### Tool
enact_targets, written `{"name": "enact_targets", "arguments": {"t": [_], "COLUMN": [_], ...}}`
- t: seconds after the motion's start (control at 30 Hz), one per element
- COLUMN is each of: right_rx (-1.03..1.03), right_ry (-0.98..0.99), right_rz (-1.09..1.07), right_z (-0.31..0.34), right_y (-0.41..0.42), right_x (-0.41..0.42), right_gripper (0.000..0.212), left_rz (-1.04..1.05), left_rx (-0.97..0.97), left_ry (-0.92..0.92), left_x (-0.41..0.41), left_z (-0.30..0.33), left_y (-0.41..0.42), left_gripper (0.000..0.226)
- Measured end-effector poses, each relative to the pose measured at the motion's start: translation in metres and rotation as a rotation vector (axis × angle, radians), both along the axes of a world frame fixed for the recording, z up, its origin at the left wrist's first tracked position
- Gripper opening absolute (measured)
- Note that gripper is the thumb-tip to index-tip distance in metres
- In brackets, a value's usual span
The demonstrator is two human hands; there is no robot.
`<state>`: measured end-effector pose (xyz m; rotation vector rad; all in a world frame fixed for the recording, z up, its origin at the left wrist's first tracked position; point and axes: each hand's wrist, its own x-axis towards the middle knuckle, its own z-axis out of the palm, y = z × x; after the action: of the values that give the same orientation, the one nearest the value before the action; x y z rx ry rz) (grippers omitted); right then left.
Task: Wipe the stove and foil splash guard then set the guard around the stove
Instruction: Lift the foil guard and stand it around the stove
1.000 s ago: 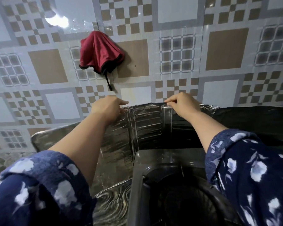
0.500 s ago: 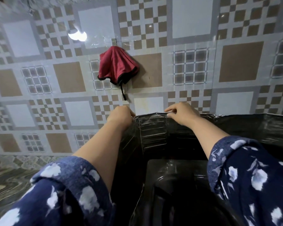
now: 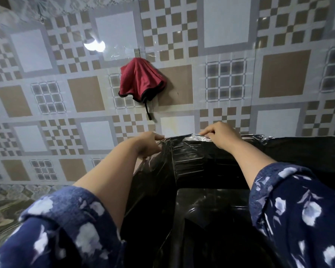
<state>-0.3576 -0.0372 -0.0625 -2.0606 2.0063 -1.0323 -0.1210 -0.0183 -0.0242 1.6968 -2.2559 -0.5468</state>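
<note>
The foil splash guard [image 3: 193, 159] stands upright behind and to the left of the dark stove [image 3: 211, 206], its panels dark and reflective. My left hand [image 3: 149, 144] grips the guard's top edge at the left fold. My right hand [image 3: 220, 137] pinches the top edge of the back panel, a little to the right. The guard's right part [image 3: 302, 149] runs along the wall toward the right edge of view. Much of the stove is hidden by my arms and sleeves.
A red cloth [image 3: 140, 80] with black trim hangs on the patterned tiled wall [image 3: 230, 89] above the guard. A marbled countertop [image 3: 6, 209] shows at the lower left.
The guard's left panel has swung from lying spread out to the left to standing close along the stove's left side. Both hands kept hold of the top edge. The view tilted up.
</note>
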Motion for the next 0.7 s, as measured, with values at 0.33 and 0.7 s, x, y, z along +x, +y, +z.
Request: {"name": "enact_targets", "arguments": {"t": [0.33,0.7], "right_rx": [-0.023,-0.060], "right_ry": [0.119,0.023], "right_rz": [-0.100,-0.067], "right_z": [0.003,-0.009], "right_y": [0.002,-0.012], "right_x": [-0.004,0.018], "right_gripper": [0.024,0.015], "left_rz": [0.046,0.037], "left_rx": [0.090,0.225], "left_ry": [0.374,0.517], "left_x": [-0.012,-0.015], "left_z": [-0.012,-0.012], "left_y": [0.000,0.003], "left_gripper": [0.050,0.029]}}
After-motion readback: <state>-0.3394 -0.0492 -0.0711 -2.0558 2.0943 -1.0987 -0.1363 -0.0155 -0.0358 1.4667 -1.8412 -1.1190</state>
